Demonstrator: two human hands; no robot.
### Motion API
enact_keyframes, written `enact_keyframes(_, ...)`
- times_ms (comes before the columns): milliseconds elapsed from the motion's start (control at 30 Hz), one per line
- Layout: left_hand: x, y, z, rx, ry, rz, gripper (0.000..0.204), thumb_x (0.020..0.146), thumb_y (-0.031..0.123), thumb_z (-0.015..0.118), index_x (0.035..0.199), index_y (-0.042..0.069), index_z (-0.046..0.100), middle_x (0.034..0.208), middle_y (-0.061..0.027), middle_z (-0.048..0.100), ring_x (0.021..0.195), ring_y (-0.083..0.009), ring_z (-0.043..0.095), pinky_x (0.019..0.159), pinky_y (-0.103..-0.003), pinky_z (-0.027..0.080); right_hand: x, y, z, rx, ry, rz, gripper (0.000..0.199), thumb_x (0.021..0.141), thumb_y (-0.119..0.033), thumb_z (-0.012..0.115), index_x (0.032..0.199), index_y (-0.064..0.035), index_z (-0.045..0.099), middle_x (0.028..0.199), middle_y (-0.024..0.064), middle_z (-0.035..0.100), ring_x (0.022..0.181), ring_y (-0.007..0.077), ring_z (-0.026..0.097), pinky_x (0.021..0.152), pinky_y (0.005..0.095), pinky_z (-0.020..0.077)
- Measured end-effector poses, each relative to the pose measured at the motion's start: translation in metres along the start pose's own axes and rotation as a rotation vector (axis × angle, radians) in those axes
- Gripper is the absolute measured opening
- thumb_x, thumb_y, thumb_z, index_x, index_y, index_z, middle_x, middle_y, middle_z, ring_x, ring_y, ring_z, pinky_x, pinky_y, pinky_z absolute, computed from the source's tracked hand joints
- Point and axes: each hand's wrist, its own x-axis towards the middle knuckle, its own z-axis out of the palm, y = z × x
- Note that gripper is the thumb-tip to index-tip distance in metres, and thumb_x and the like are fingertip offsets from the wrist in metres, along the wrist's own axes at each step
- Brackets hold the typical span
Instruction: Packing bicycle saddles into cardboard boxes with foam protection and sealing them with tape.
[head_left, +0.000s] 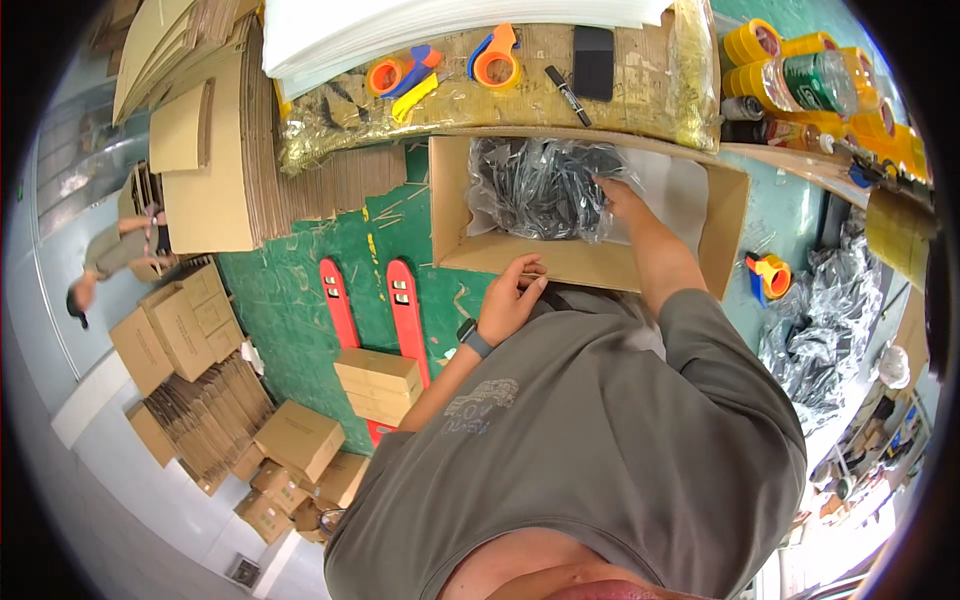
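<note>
In front of me is an open cardboard box (590, 258), with a white foam sheet (685, 195) lining its inside. A clear plastic bag of black items (540, 195) fills the box's left and middle; I cannot make out what the items are. My right hand (618, 198) reaches in over the near wall, its fingers closed on the bag's right side and partly lost in the plastic. At the near rim my left hand (512, 298) has bent fingers over the edge and its thumb on the outer side, gripping the cardboard. A watch is on my left wrist.
Beyond the box, a bench (540, 95) bears tape dispensers (497, 68), a marker (568, 96), a phone (593, 63) and white sheets (440, 30). Flat cartons (210, 150) stand left. A red pallet jack (405, 310) carries boxes (380, 380). Bagged goods (825, 330) lie right; another person (110, 250) is far left.
</note>
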Motion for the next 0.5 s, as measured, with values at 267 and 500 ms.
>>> enact_keyframes(267,0.01,0.016,0.014,0.077,-0.069,0.045,0.047,0.106,0.012,0.075,0.15,0.003,0.06,0.125,-0.0136,0.079,0.102,-0.0223,0.08,0.082,-0.036,0.063,-0.033,-0.022,0.027,-0.97,0.008,-0.292,0.081,0.103,-0.063,0.071,0.149,0.004,0.064,0.143,0.0231,0.073,0.127,0.0399,0.071,0.11,0.0529,0.0549)
enact_keyframes(500,0.018,0.059,0.077,0.403,-0.221,0.281,0.051,0.103,0.014,0.076,0.151,0.005,0.06,0.125,-0.0141,0.078,0.101,-0.0264,0.079,0.086,-0.039,0.064,-0.331,-0.046,-0.063,-0.382,0.18,-1.218,0.037,0.107,-0.021,0.073,0.139,-0.0035,0.073,0.125,0.0176,0.08,0.118,0.028,0.078,0.1,0.041,0.0608)
